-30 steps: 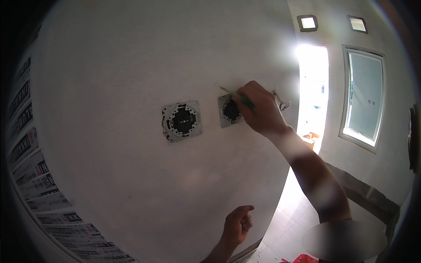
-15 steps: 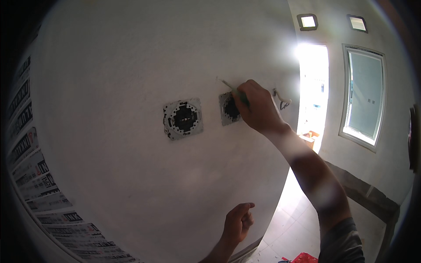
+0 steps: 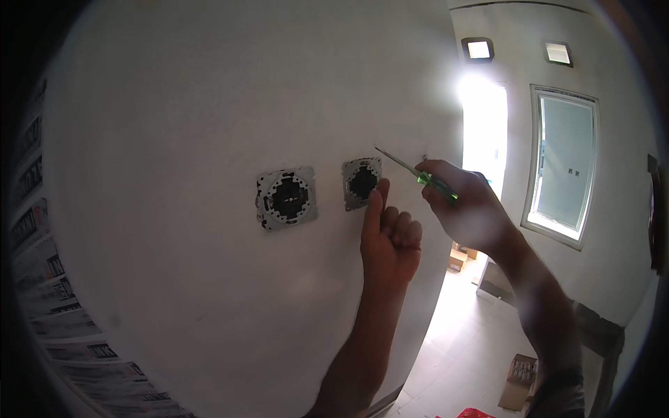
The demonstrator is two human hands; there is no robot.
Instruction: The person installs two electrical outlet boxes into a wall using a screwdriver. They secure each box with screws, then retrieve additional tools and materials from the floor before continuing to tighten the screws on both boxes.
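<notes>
Two wall socket inserts with black centres and grey metal frames sit in the wall: a left socket and a right socket. My left hand is at the right socket's lower right edge, thumb and index finger pressed close together there and the other fingers curled. Whatever lies between those fingertips is too small to make out. In my right hand is a screwdriver with a clear green handle, its thin shaft slanting up and left. Its tip is just above the right socket's upper right corner, apparently off the frame.
The white wall fills the left and middle, with printed paper sheets along its far left. A bright doorway and a window are at the right. An open cardboard box and something red lie on the tiled floor.
My left hand has risen from low down to the right socket's edge. My right hand has drawn back to the right and down with the screwdriver, uncovering that socket. The view has shifted slightly.
</notes>
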